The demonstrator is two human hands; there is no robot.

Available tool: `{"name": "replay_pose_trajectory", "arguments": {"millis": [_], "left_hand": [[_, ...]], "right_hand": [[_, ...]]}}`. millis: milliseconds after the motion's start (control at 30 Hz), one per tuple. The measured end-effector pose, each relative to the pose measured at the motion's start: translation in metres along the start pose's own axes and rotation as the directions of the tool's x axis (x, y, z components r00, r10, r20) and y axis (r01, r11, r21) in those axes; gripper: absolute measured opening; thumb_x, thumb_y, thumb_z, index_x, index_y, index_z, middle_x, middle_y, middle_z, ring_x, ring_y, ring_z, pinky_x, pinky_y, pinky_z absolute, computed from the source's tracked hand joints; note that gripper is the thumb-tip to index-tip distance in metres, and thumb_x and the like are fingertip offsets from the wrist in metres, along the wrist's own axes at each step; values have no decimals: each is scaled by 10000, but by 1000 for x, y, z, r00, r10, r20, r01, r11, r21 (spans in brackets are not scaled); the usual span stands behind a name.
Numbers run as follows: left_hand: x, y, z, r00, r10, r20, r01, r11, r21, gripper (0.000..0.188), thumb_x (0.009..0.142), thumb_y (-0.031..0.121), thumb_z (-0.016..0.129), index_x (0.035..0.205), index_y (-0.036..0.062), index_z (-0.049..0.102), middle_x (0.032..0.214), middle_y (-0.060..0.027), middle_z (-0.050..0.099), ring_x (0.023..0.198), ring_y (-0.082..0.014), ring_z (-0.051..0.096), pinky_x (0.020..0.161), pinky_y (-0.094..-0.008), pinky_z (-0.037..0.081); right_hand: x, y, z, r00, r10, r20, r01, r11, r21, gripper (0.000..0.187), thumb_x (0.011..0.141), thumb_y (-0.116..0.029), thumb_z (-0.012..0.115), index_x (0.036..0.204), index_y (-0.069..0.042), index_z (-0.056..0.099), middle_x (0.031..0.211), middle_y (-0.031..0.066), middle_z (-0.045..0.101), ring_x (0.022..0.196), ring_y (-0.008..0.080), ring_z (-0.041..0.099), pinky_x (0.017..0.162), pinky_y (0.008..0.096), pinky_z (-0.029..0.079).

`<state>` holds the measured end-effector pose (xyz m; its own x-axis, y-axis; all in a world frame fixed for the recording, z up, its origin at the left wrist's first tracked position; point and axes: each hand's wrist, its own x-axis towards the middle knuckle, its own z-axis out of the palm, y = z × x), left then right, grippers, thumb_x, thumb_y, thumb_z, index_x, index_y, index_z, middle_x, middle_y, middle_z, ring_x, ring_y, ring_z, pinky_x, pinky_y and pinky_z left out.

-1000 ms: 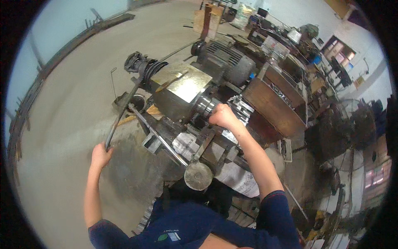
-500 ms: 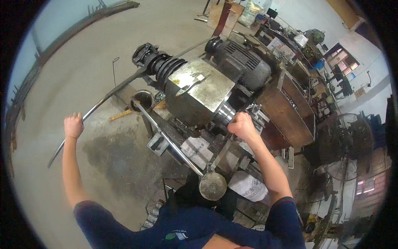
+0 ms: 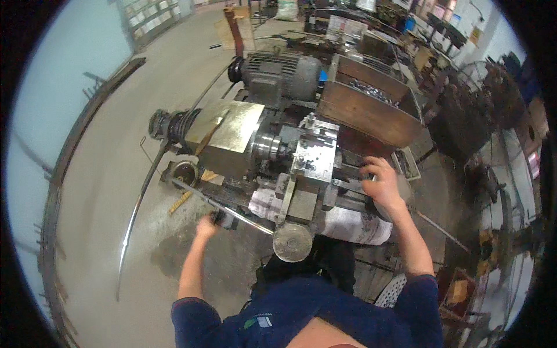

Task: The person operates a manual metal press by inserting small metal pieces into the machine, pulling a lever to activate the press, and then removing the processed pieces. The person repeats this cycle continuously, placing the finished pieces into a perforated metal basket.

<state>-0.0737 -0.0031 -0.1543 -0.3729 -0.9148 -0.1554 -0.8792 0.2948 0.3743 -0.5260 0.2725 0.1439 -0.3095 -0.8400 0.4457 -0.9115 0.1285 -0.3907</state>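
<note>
My left hand [image 3: 206, 227] is low at the left, beside a small dark bracket [image 3: 225, 219] under a shiny bar [image 3: 241, 217]. Blur hides its fingers. A long metal rod [image 3: 134, 214] slopes down farther left, apart from that hand. My right hand [image 3: 380, 181] hovers at the right end of a small lathe, fingers curved and apart, with nothing visible in them. Left of it sit the metal tool slide [image 3: 319, 153] and the round shiny spindle chuck [image 3: 267, 146]. A round metal disc [image 3: 292, 242] is at the lathe's near side.
Behind the lathe are a ribbed electric motor [image 3: 284, 72] and a rusty box [image 3: 365, 116] holding small metal pieces. A metal cover [image 3: 235, 124] tops the headstock. White sacking [image 3: 354, 226] lies under the near side. A dark fan [image 3: 464, 127] stands at the right.
My left hand has let go of the long rod and moved right, toward the bracket. My right hand has left the spindle and moved right. The view has turned, showing more of the lathe.
</note>
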Motion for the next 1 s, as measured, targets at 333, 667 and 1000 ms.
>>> {"name": "replay_pose_trajectory", "arguments": {"millis": [333, 667, 1000], "left_hand": [[31, 53, -51, 984, 48, 170, -144, 776, 614, 267, 721, 302, 638, 942, 155, 622, 907, -65, 644, 862, -247, 619, 684, -370, 483], [11, 63, -139, 981, -181, -64, 82, 699, -710, 408, 847, 268, 558, 1042, -90, 527, 715, -157, 616, 541, -178, 594, 446, -263, 475], [34, 98, -84, 905, -394, -162, -39, 303, -952, 264, 841, 194, 504, 985, -15, 431, 678, -120, 542, 508, -246, 584, 426, -363, 520]], "right_hand": [[-188, 153, -72, 731, 676, -87, -674, 696, -248, 369, 555, -127, 620, 912, -39, 655, 1142, 187, 545, 1067, 328, 507, 915, 367, 404], [-319, 306, -104, 556, 810, -188, -596, 231, -769, 335, 619, -171, 587, 921, -27, 582, 880, 178, 600, 890, 341, 547, 801, 408, 426], [-368, 165, -60, 536, 817, -214, -736, 328, -592, 326, 606, -236, 608, 880, -62, 578, 745, 175, 601, 707, 375, 575, 619, 458, 458]]}}
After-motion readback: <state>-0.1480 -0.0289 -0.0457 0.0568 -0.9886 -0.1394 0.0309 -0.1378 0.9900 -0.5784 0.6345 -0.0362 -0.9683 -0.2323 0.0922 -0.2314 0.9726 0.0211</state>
